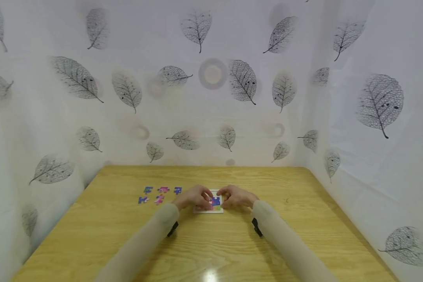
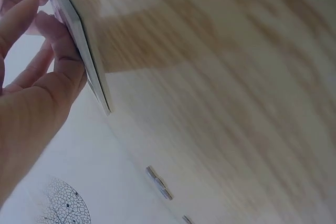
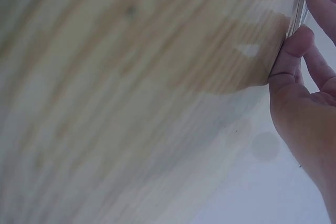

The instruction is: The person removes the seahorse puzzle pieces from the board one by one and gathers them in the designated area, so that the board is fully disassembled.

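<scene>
A small jigsaw puzzle board (image 1: 208, 212) with a white rim lies between the two hands. A blue puzzle piece (image 1: 216, 201) shows on it, with pink and green picture areas around. My left hand (image 1: 196, 196) reaches over the board's left side, its fingers bent and touching it; the fingertips are partly hidden, and I cannot tell whether they pinch a piece. At the right edge, my right hand (image 1: 239, 196) holds the board with curved thumb and forefinger. In the right wrist view the thumb (image 3: 300, 40) presses against the board's edge.
Several loose puzzle pieces (image 1: 163, 189) lie in two rows on the wooden table (image 1: 211, 246), left of the board. One loose piece (image 2: 159, 183) shows edge-on in the left wrist view. A leaf-patterned curtain (image 1: 211, 109) encloses the table at the back and sides.
</scene>
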A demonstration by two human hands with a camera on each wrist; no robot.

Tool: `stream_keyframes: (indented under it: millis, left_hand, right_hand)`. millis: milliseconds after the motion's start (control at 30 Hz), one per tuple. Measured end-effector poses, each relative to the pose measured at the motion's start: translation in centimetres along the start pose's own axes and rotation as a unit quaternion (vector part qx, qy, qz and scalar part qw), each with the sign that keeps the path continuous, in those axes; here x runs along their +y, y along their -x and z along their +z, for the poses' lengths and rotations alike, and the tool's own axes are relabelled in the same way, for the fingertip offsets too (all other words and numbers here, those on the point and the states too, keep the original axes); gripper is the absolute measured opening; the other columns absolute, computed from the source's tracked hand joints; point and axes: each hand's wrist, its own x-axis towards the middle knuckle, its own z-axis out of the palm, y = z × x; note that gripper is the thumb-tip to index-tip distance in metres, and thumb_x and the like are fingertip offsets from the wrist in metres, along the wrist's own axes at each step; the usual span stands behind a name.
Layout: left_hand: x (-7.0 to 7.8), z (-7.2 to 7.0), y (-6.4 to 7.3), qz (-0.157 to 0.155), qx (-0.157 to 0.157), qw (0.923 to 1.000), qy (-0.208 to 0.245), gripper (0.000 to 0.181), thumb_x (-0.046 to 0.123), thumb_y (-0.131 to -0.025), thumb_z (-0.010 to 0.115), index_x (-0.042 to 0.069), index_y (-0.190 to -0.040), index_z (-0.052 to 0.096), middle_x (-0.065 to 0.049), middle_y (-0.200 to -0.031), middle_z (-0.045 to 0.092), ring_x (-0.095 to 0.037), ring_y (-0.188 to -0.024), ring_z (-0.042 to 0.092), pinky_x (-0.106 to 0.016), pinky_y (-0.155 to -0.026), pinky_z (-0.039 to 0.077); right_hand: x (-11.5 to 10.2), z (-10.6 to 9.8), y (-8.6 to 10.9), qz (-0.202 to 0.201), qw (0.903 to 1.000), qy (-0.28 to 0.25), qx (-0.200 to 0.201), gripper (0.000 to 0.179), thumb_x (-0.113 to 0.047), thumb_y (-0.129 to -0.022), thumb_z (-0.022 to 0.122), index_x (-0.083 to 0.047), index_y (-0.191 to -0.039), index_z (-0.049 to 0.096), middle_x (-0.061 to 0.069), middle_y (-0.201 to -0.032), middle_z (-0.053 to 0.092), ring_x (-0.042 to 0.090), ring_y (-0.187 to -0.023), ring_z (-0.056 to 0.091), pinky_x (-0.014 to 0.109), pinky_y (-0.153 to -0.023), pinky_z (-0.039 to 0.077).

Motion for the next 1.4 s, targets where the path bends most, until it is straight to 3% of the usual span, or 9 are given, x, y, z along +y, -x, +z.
stream_keyframes:
  millis: [133,333,500,667,1000,1400]
  left_hand:
    - [0.3,0.3,-0.3,-0.011,0.004,0.9999,-0.008,0.040,0.010,-0.077,0.082,-0.001,-0.112,0.066,-0.008,-0.090,0.065,-0.015,-0.078,0.058,-0.024,-0.067,0.049]
    - [0.4,0.6,-0.6,-0.036,0.010,0.9992,0.015,0.042,0.005,-0.079,0.080,0.000,-0.116,0.061,-0.006,-0.084,0.063,-0.012,-0.066,0.057,-0.020,-0.057,0.046]
    - [0.3,0.8,-0.8,-0.042,0.010,0.9990,-0.006,0.033,0.007,-0.082,0.077,0.003,-0.111,0.063,-0.004,-0.077,0.062,-0.009,-0.056,0.052,-0.019,-0.050,0.042]
    - [0.4,0.9,-0.9,-0.047,0.018,0.9982,-0.033,0.031,0.010,-0.082,0.078,0.004,-0.108,0.063,-0.004,-0.079,0.060,-0.010,-0.060,0.052,-0.020,-0.052,0.042]
    - [0.6,1.2,-0.9,-0.034,0.026,0.9985,-0.033,0.035,0.004,-0.078,0.079,0.003,-0.106,0.058,-0.007,-0.092,0.059,-0.016,-0.078,0.054,-0.022,-0.063,0.046]
    - [0.4,1.5,-0.9,-0.003,0.027,0.9996,0.001,0.031,-0.006,-0.081,0.071,0.006,-0.102,0.053,-0.007,-0.082,0.061,-0.014,-0.063,0.056,-0.020,-0.049,0.043]
  right_hand:
    - [0.2,-0.2,0.0,-0.002,1.0000,0.000,0.000,0.050,0.001,-0.085,0.070,0.001,-0.132,0.055,0.001,-0.075,0.058,0.010,-0.062,0.047,0.021,-0.058,0.040]
    - [0.1,-0.3,0.1,0.000,1.0000,-0.002,-0.009,0.051,0.000,-0.086,0.070,0.001,-0.134,0.054,0.002,-0.077,0.059,0.010,-0.063,0.048,0.022,-0.058,0.040]
    - [0.0,-0.2,0.1,-0.010,0.9999,-0.006,-0.012,0.052,0.001,-0.085,0.070,0.003,-0.134,0.053,0.004,-0.077,0.060,0.011,-0.063,0.047,0.022,-0.059,0.040]
    - [0.0,-0.2,0.1,-0.013,0.9998,0.000,-0.013,0.051,0.001,-0.085,0.070,0.004,-0.133,0.053,0.005,-0.080,0.060,0.011,-0.064,0.049,0.022,-0.060,0.041]
    - [0.1,-0.3,0.0,-0.011,0.9999,0.001,-0.013,0.052,0.001,-0.085,0.070,0.003,-0.134,0.053,0.003,-0.079,0.058,0.010,-0.064,0.048,0.020,-0.059,0.040]
    - [0.4,-0.1,-0.1,-0.012,0.9999,-0.007,-0.006,0.051,0.001,-0.084,0.071,0.003,-0.132,0.054,0.003,-0.078,0.059,0.010,-0.064,0.049,0.021,-0.059,0.040]
